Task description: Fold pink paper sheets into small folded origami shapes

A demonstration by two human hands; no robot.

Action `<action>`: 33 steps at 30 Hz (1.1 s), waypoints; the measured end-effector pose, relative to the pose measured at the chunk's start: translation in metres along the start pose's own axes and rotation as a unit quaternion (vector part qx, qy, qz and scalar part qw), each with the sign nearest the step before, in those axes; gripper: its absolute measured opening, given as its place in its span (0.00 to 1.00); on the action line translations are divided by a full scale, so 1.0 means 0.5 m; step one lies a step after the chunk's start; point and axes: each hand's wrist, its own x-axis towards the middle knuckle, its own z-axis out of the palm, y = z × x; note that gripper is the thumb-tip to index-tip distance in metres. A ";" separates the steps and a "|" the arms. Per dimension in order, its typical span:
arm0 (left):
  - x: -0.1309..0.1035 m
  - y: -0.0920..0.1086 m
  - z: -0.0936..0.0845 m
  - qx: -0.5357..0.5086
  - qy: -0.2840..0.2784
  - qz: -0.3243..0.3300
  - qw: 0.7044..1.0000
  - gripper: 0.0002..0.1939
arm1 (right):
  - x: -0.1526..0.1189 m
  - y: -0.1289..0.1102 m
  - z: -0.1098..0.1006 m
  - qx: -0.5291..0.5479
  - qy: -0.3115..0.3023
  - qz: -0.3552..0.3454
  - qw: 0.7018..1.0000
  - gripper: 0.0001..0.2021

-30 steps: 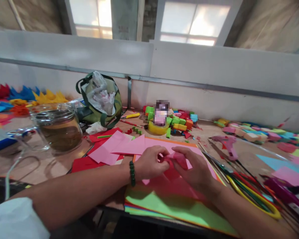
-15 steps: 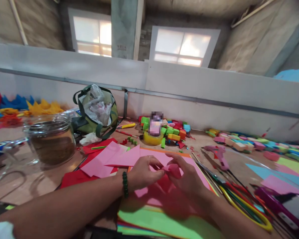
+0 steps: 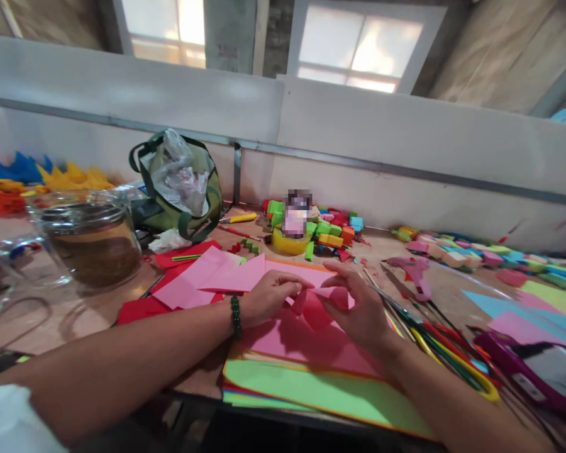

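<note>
Between my two hands a small piece of pink paper [image 3: 319,308] is bent into a curled, folded shape. My left hand [image 3: 276,296], with a dark green bead bracelet [image 3: 236,317] at the wrist, pinches its left edge. On the other side my right hand [image 3: 358,308] grips the same paper between thumb and fingers. Both hands are just above a stack of coloured paper [image 3: 306,384], whose upper sheets are pink and lower ones green. Loose pink sheets [image 3: 193,280] lie left of the hands, over red paper [image 3: 139,310].
Right of the stack lie a pink glue gun [image 3: 417,277], yellow-handled scissors [image 3: 476,377] and a purple device [image 3: 532,371]. A glass jar [image 3: 89,242] and a green bag [image 3: 179,182] stand at the left. Folded paper pieces [image 3: 330,236] are heaped by the back wall.
The view has tipped down, so the table sits higher in the picture. The pink paper has turned slightly and its curl is more open; both hands still hold it.
</note>
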 end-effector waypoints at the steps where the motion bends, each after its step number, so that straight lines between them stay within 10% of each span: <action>1: 0.000 -0.002 0.000 0.005 -0.005 0.018 1.000 0.13 | -0.002 0.001 0.000 -0.008 0.001 -0.010 1.000 0.23; 13: -0.011 -0.012 0.012 0.296 0.074 0.157 0.939 0.08 | -0.002 -0.001 0.002 -0.019 -0.040 -0.036 0.998 0.25; 33: 0.008 -0.015 0.003 0.064 -0.009 0.042 0.997 0.15 | 0.002 0.014 0.002 0.013 -0.007 0.024 1.000 0.19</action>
